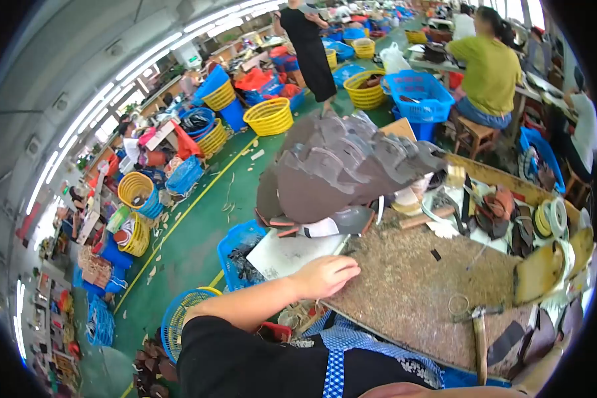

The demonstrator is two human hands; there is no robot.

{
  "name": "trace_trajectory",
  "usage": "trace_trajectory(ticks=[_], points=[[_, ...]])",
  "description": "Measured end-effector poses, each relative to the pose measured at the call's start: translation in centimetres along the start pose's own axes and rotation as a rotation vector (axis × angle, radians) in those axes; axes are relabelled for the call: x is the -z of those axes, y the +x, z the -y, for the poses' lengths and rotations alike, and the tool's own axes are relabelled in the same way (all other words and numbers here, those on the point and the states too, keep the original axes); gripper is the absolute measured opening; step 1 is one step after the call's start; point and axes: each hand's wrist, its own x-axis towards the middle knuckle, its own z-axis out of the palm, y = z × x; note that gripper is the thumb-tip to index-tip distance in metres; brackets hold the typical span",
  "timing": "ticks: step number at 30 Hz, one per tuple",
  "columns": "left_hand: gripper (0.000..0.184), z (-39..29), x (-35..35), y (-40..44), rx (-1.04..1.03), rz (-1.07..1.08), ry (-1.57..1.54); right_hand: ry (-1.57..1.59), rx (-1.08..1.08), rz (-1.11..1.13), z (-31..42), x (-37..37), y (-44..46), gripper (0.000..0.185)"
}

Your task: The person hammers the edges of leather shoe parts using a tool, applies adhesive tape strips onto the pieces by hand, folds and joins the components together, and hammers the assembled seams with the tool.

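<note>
My left hand (326, 275) lies at the near left edge of the worn wooden worktop (418, 265), fingers stretched out and holding nothing. Just beyond it rises a big stack of dark brown-grey cut pieces (331, 166), on and above a white board (295, 255). My right forearm (540, 377) reaches toward the lower right rim of the view, beside several dark flat pieces (540, 338); its fingers cannot be made out there. Between my arms a hammer (480, 341) rests on the worktop, handle toward me. A small dark scrap (436, 254) lies mid-worktop.
Tape rolls (556, 217), a reddish-brown piece (497, 209) and yellowed pads (537, 272) crowd the worktop's right side. A blue basket (235, 255) stands left of it. Beyond are yellow baskets (268, 117), a standing person (306, 53) and a seated person in green (487, 73).
</note>
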Motion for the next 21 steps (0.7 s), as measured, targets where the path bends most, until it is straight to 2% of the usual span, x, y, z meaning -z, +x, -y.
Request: trace_trajectory(ticks=[5, 9, 10, 12, 16, 18, 19, 21], points=[[0.024, 9.3, 4.6, 6.6, 0.013, -0.195, 0.123, -0.009, -0.008, 0.021, 3.2, 0.9, 0.4, 0.043], [0.042, 18.0, 6.1, 11.1, 0.335, -0.405, 0.377, 0.002, -0.001, 0.026, 5.8, 1.9, 0.0, 0.044], [0.054, 20.0, 6.0, 11.4, 0.473, -0.32, 0.378, 0.005, -0.001, 0.034, 6.4, 2.2, 0.1, 0.044], [0.069, 22.6, 6.0, 11.6, 0.621, 0.078, 0.372, 0.02, 0.003, 0.03, 7.7, 2.6, 0.2, 0.045], [0.077, 21.6, 6.9, 12.4, 0.642, 0.09, 0.369, 0.072, 0.018, 0.034, 10.1, 3.5, 0.8, 0.047], [0.074, 23.2, 6.3, 12.2, 0.76, -0.416, 0.394, 0.147, 0.041, 0.045, 11.5, 4.1, 1.6, 0.048], [0.068, 23.6, 7.4, 12.3, 0.887, -0.218, 0.289, 0.199, 0.048, 0.043, 12.5, 4.5, 2.0, 0.048], [0.066, 23.8, 7.2, 12.1, 0.85, -0.176, 0.25, 0.362, 0.068, 0.074, 14.9, 5.3, 2.8, 0.049]])
